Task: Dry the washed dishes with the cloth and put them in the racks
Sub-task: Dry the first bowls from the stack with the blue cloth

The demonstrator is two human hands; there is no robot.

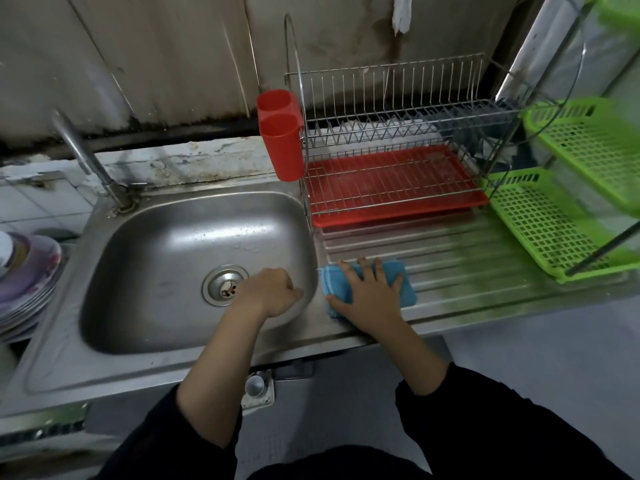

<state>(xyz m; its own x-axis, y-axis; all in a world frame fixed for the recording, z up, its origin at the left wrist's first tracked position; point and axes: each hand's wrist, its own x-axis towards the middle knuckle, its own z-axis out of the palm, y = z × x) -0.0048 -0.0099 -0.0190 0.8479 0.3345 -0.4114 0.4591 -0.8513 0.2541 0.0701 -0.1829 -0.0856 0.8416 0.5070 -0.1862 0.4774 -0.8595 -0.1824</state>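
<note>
The person wears a plain black long-sleeved top. The left sleeve [166,438], at about seven o'clock, ends partway along the forearm. The right sleeve [485,427], at about five o'clock, ends likewise with a loose, rumpled cuff. Beyond the cuffs both forearms are bare down to the left hand [273,291] and right hand [372,299].

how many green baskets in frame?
3, tiered at far right: lower basket on the drainboard end, middle basket above it, top basket cropped at the corner. Others may be out of frame.
</note>
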